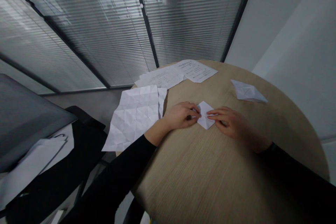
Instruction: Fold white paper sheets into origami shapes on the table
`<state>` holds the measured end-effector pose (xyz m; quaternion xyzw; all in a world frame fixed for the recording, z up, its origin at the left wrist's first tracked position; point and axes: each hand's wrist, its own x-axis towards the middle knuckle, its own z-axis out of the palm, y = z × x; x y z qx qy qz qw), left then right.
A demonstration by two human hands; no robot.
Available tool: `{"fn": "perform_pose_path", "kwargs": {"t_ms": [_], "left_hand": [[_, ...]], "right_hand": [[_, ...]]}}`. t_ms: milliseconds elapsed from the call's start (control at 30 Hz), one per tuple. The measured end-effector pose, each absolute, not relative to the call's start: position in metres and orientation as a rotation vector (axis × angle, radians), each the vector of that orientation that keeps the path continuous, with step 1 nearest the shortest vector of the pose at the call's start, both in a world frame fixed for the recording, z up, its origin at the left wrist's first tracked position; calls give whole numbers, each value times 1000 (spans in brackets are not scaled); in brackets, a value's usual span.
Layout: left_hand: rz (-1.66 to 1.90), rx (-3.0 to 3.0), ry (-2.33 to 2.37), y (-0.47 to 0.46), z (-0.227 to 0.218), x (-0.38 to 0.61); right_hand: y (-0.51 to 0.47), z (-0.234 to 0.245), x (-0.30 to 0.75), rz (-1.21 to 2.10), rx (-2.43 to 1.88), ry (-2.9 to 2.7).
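Observation:
A small square of folded white paper [205,125] lies on the table, turned so that one corner points toward me. At its left corner, my left hand [181,115] is closed, with the thumb and fingertips gripping the edge. My right hand [231,122] holds the opposite corner, its fingers lying over the paper and its thumb tucked lower. A crease runs across the paper between the two hands. Some of its edges are hidden under the fingertips.
The round wooden table [210,182] carries a folded paper piece [248,91] at right, creased sheets [136,108] overhanging the left edge and printed sheets [196,70] at the back. More papers [39,157] rest on a black chair [86,136]. Glass with blinds [105,24] stands behind.

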<state>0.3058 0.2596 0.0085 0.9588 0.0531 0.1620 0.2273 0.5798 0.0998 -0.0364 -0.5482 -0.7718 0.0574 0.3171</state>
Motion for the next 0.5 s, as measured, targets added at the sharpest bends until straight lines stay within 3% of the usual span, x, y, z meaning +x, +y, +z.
{"fn": "perform_pose_path", "kwargs": {"t_ms": [500], "left_hand": [[489,2541,-98,262,3,308]], "right_hand": [[110,-40,582,174,-1342,-1968]]}}
